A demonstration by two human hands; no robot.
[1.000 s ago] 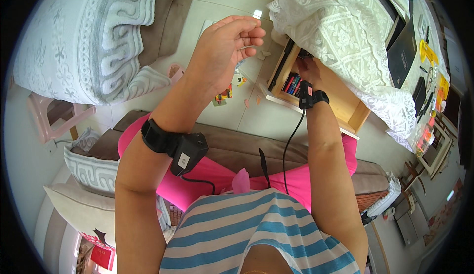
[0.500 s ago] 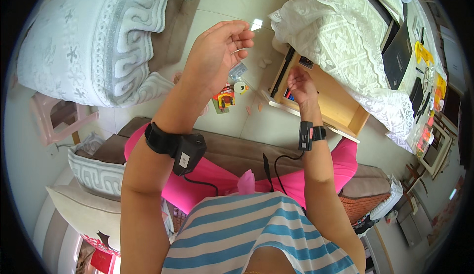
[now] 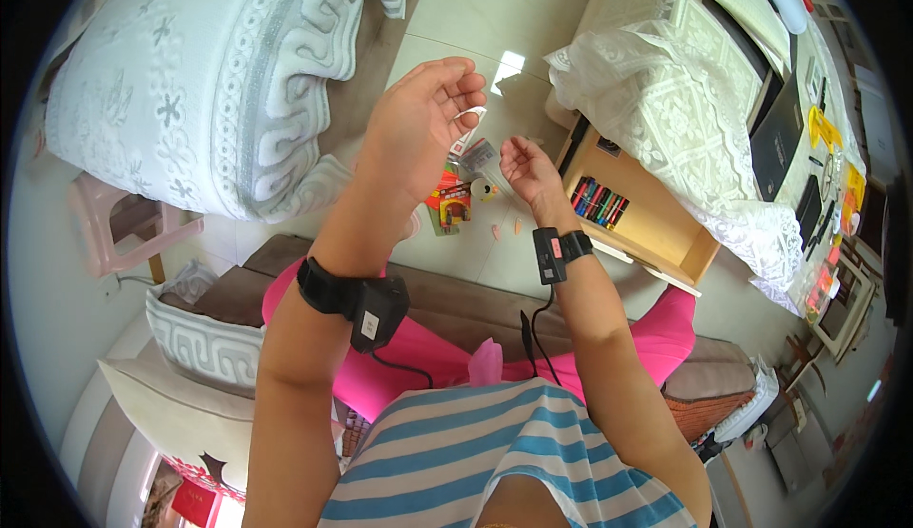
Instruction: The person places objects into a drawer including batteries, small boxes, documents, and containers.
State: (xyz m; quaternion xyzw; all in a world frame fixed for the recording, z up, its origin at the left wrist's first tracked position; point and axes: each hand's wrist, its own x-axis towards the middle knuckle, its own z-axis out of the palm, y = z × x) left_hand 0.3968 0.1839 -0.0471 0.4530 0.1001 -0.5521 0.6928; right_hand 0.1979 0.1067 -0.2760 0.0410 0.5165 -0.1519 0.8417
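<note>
My left hand [image 3: 423,128] hovers over the floor left of centre, its fingers loosely bent and apart, with nothing visible in it. Just beyond its fingers a red-and-white patterned piece [image 3: 468,130] shows partly. My right hand [image 3: 533,181] hangs beside the pulled-out wooden drawer [image 3: 656,233], fingers slightly curled and no object seen in them. Inside the drawer lies a row of coloured pens [image 3: 599,203]. Between and below my hands are a clear package [image 3: 479,159], a round whitish item like a tape roll [image 3: 482,189] and a red-and-yellow package [image 3: 455,206].
A lace-covered table [image 3: 656,100] stands above the drawer, with a black folder [image 3: 775,143] on it. At left are a cushioned seat with a white cover [image 3: 181,100] and a pink plastic stool [image 3: 119,233]. Small pinkish pieces [image 3: 496,231] lie on the tiles.
My right hand has moved left out of the drawer, uncovering the row of pens. The view has shifted, so the surroundings sit farther right; my left hand stays raised over the floor items.
</note>
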